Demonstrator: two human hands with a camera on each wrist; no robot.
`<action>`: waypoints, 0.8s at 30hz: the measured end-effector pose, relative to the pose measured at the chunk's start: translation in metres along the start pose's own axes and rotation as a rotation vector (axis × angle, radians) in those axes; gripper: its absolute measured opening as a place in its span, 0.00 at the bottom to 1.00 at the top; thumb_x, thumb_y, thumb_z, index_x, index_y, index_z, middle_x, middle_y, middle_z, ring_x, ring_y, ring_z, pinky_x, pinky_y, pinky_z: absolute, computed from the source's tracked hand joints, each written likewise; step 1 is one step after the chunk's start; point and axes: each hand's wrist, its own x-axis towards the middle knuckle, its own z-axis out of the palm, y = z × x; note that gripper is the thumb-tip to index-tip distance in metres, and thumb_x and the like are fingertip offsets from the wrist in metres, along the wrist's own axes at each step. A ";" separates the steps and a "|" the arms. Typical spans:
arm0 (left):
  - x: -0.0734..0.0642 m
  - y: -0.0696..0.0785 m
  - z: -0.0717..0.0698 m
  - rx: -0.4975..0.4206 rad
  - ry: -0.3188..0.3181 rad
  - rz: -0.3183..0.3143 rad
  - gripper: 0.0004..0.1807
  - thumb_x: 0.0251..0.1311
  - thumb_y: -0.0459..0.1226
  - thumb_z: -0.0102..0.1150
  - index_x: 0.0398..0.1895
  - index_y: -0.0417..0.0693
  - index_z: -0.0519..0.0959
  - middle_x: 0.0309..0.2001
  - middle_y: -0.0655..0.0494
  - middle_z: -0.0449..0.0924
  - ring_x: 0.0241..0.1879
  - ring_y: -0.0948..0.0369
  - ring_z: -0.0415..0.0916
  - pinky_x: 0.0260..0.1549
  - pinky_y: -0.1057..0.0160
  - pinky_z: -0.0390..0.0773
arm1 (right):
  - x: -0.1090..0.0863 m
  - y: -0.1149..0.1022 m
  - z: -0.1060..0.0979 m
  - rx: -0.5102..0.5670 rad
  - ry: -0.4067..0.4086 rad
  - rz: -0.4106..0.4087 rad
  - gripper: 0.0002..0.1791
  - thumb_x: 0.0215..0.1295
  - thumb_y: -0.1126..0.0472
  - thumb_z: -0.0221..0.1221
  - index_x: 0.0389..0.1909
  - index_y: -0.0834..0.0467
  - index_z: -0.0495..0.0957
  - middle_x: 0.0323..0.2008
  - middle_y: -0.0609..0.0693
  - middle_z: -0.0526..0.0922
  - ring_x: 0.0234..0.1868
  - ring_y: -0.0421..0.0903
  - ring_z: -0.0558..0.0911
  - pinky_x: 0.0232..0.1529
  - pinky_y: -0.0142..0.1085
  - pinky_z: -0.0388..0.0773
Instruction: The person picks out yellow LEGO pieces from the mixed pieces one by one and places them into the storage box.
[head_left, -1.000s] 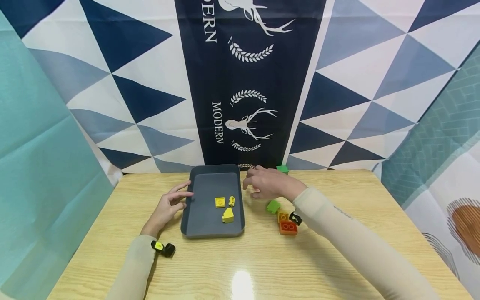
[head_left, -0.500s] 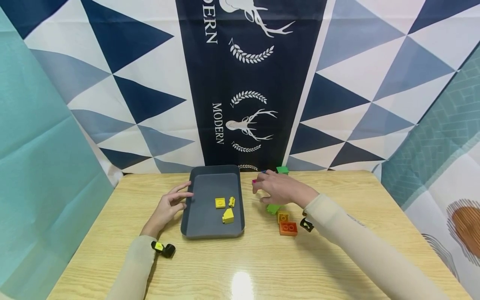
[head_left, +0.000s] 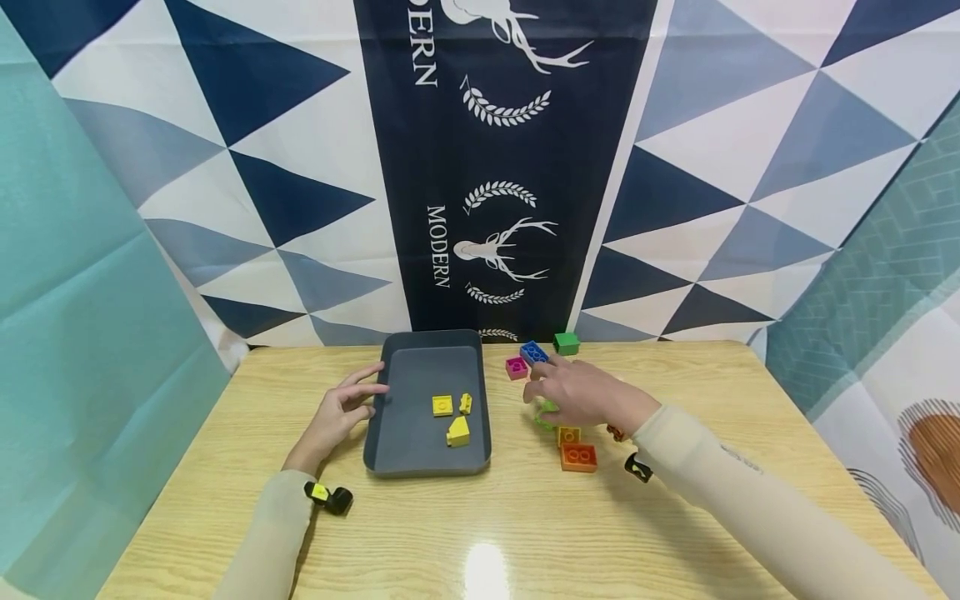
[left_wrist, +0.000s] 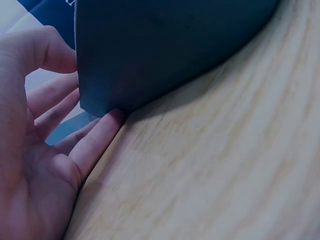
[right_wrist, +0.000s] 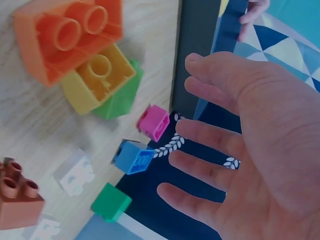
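My left hand rests at the left side of a grey tray, fingers extended and touching its rim. In the left wrist view, the thumb and fingers lie along the tray wall. Three yellow bricks lie in the tray, one a sloped brick. My right hand hovers over loose toy bricks with relaxed, spread fingers and nothing in them. It partly covers a lime green brick. Close by are a blue brick and a magenta brick.
Below the right hand sit a yellow brick and an orange brick, both showing hollow undersides. A green brick stands at the table's far edge. The right wrist view shows a reddish-brown brick and a whitish translucent brick.
My right hand has moved rightward, away from the tray and toward me, uncovering the magenta and blue bricks. The left hand and the bricks in the tray stay put.
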 end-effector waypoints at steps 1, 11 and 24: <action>0.000 0.000 0.000 -0.006 -0.002 -0.003 0.22 0.66 0.17 0.55 0.62 0.21 0.83 0.85 0.25 0.63 0.85 0.31 0.59 0.73 0.84 0.71 | -0.002 -0.001 0.001 0.002 -0.001 0.004 0.16 0.75 0.54 0.72 0.59 0.50 0.89 0.62 0.58 0.87 0.62 0.63 0.84 0.57 0.59 0.93; 0.002 0.001 0.001 -0.020 -0.008 -0.006 0.22 0.65 0.16 0.55 0.62 0.20 0.83 0.85 0.27 0.63 0.85 0.29 0.57 0.73 0.83 0.72 | -0.022 0.004 0.009 -0.011 0.024 0.048 0.14 0.73 0.53 0.74 0.57 0.49 0.90 0.64 0.59 0.87 0.60 0.60 0.84 0.56 0.58 0.93; -0.001 -0.001 0.001 -0.027 0.004 0.043 0.21 0.66 0.17 0.56 0.61 0.20 0.83 0.83 0.22 0.63 0.79 0.72 0.70 0.73 0.82 0.73 | -0.037 0.015 0.010 0.007 0.066 0.055 0.13 0.73 0.54 0.73 0.55 0.49 0.90 0.60 0.58 0.88 0.55 0.57 0.85 0.53 0.56 0.93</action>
